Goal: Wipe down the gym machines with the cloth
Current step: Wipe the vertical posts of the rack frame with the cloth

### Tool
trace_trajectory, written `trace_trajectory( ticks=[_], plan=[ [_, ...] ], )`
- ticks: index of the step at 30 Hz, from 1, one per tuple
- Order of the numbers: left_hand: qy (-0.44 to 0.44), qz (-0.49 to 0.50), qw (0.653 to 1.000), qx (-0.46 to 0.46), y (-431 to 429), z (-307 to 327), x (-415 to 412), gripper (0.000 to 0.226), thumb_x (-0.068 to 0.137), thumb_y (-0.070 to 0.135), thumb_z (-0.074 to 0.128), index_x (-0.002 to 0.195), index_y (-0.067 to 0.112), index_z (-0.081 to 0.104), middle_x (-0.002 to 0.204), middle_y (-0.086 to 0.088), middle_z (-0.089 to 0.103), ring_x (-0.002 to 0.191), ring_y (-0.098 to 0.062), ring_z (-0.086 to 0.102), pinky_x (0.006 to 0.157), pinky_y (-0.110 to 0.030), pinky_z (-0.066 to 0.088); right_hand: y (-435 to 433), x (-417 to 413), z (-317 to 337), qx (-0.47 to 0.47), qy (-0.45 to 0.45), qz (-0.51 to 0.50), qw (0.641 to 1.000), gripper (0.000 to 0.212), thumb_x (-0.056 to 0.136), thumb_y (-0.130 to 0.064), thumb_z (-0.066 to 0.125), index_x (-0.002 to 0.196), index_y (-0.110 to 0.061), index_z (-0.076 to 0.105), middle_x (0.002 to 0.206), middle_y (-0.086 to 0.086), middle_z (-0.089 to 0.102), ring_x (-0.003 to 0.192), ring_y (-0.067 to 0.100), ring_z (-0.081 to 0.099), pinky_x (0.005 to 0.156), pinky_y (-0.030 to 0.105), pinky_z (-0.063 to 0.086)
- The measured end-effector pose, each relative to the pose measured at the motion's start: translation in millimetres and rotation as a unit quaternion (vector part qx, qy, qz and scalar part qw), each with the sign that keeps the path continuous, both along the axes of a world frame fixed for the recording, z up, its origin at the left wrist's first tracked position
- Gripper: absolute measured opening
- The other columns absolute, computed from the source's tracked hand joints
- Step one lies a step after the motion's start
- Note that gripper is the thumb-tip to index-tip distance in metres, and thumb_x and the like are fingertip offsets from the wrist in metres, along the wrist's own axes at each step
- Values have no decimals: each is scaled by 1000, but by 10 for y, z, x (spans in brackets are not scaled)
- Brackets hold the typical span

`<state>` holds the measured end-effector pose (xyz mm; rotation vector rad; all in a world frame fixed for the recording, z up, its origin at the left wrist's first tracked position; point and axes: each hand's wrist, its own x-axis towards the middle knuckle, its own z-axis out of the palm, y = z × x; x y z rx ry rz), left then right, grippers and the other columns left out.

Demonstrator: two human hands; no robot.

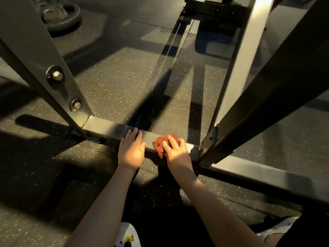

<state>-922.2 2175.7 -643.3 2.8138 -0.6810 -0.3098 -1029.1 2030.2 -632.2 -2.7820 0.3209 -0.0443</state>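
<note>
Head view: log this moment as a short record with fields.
setting: speckled rubber floor, dark gym machine frame
surface being wiped: low horizontal bar
cloth: reddish-brown cloth, bunched on the bar
right hand: pressing the cloth onto the bar
left hand: bare, flat on the bar beside the cloth
background: weight plate on floor

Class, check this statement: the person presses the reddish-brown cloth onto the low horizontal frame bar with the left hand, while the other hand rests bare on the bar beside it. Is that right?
Not quite. The head view shows the right hand pressing the cloth onto the bar; the left hand is the bare one resting beside it.
</note>
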Motion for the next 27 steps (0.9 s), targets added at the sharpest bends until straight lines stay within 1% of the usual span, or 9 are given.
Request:
trace_trajectory(
  ticks=[3,7,10,13,16,18,20,25,27],
  plan=[
    [29,-6,999,14,-10,82,-27,49,103,28,38,149,12,34,158,-7,27,147,-26,20,119,-38,20,-29,-199,229,-40,32,24,998,36,86,-12,69,121,-6,64,130,13,58,111,39,56,94,40,48],
    [94,36,995,-2,-60,324,-235,35,102,29,40,129,14,56,136,-8,52,123,-25,48,104,-36,37,-90,-564,444,40,65,-33,997,37,98,-15,47,135,-15,51,146,4,41,132,26,38,111,34,35],
    [136,40,990,-24,-27,579,-533,33,103,22,38,128,10,56,128,-10,55,119,-26,51,99,-34,40,-51,-909,710,84,-3,-66,994,36,94,-20,56,130,-17,55,140,4,44,121,19,51,104,26,43],
    [158,45,984,-72,25,891,-904,25,101,18,39,110,12,62,101,-3,62,102,-24,61,82,-30,45,-36,-1252,1104,96,-47,-92,990,35,94,-21,58,129,-20,56,131,-2,50,114,13,54,99,22,45],
    [175,16,974,-140,-61,1364,-1363,26,103,25,41,98,18,65,99,-4,66,95,-22,61,87,-39,48,-109,-1586,1478,97,-95,-117,984,37,90,-16,64,126,-19,60,126,0,55,112,16,56,98,22,45],
    [184,-34,972,-143,-165,1690,-1662,26,104,25,41,92,21,64,94,0,65,87,-16,60,79,-33,48,-212,-1847,1721,91,-127,-134,979,36,86,-10,67,122,-17,63,122,-1,58,108,15,59,94,16,43],
    [196,-93,963,-159,-313,1969,-1936,27,104,27,41,98,21,66,96,-2,67,86,-14,61,76,-29,48,-330,-2132,2003,72,-143,-153,975,34,88,-10,65,122,-15,62,127,-2,56,110,13,57,95,13,39],
    [156,-217,948,-173,-900,2725,-2498,28,104,32,39,105,20,65,107,-4,63,95,-17,58,87,-34,47,-714,-2824,2660,23,-143,-230,962,41,89,-16,64,130,-15,57,137,2,49,121,20,51,102,27,39],
    [136,-232,942,-203,-1161,3056,-2727,28,103,34,41,121,26,62,115,1,62,100,-15,57,87,-32,46,-856,-3096,2926,6,-178,-246,953,40,87,-14,66,127,-12,59,134,4,51,119,22,52,102,29,40]
  ],
)
